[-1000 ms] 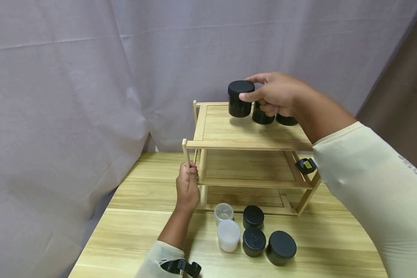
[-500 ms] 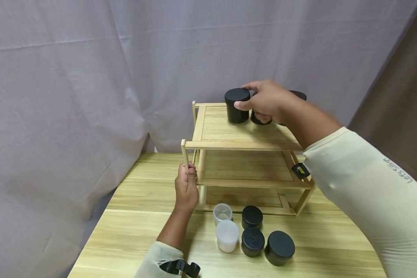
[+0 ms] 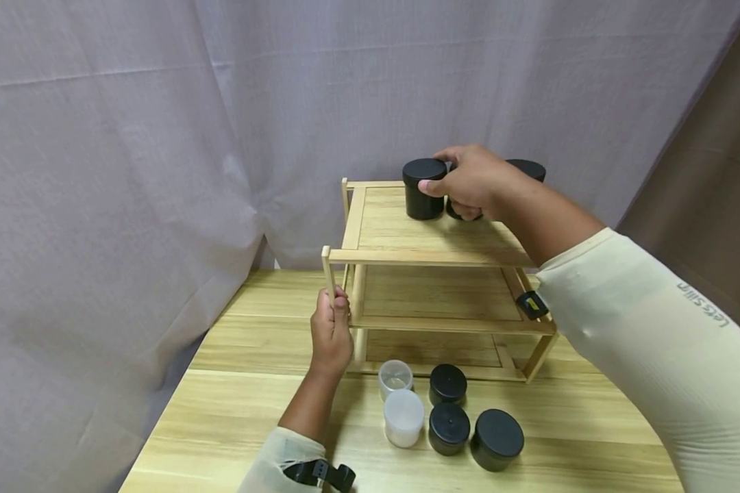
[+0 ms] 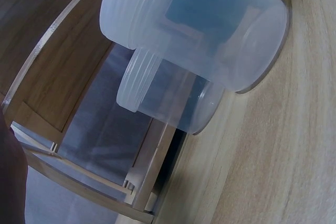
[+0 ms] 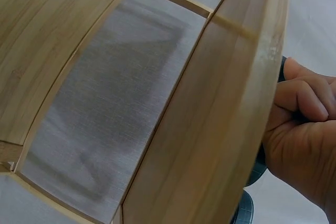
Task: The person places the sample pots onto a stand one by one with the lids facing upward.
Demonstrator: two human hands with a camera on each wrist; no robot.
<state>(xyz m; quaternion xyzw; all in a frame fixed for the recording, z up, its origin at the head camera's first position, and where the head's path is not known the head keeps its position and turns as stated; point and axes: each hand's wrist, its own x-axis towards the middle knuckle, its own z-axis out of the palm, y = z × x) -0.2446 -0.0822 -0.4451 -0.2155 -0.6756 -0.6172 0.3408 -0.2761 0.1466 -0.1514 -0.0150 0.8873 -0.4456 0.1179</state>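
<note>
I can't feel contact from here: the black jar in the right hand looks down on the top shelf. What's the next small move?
Probably let go: the black jar appears seated on the rack beside two others, the right hand gripping it, the left hand steadying a post.

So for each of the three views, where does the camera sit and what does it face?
Head: above, facing the tiered wooden rack; both hands and sleeves show.
Left wrist: low by the tabletop, facing two clear plastic jars; only a dark sliver at the left edge.
Right wrist: beside the rack's edge; right hand shows.
All three views show the rack.
</note>
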